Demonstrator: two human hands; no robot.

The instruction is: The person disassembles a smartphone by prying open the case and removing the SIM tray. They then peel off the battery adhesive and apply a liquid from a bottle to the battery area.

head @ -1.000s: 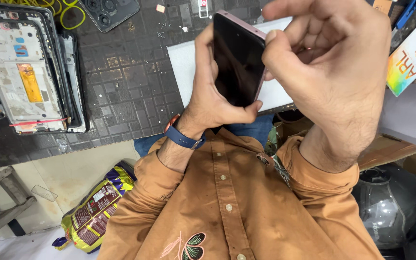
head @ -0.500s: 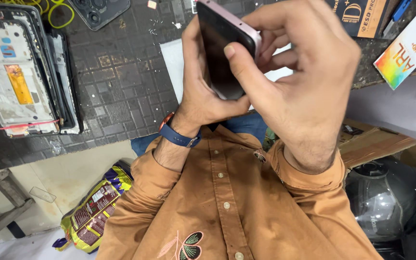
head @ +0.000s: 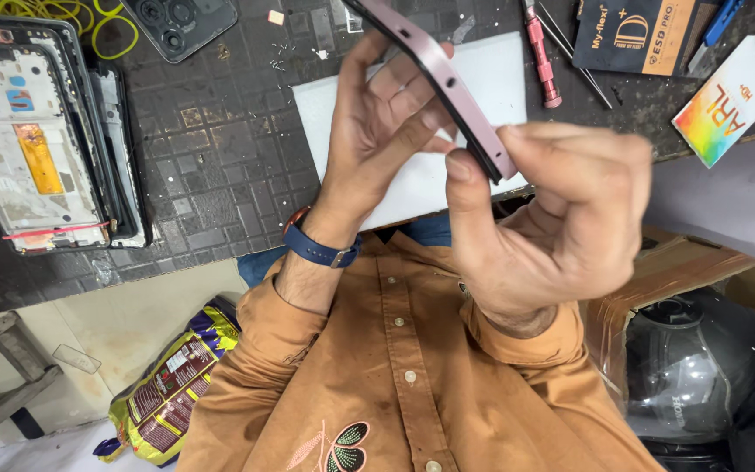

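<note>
Dark workbench (head: 220,157), rainbow card (head: 725,103), black package (head: 635,35) top right

A dark flat box (head: 629,35) and a rainbow card (head: 725,100) lie on the bench's right; a yellow-purple packet (head: 168,393) lies on the floor.

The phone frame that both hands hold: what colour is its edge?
The phone has a pale pink edge, seen in the head view.

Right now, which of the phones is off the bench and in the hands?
The pink phone, seen edge-on, gripped by the left hand and right hand. The opened white phone frame and the dark back cover lie on the mat, untouched.
</note>
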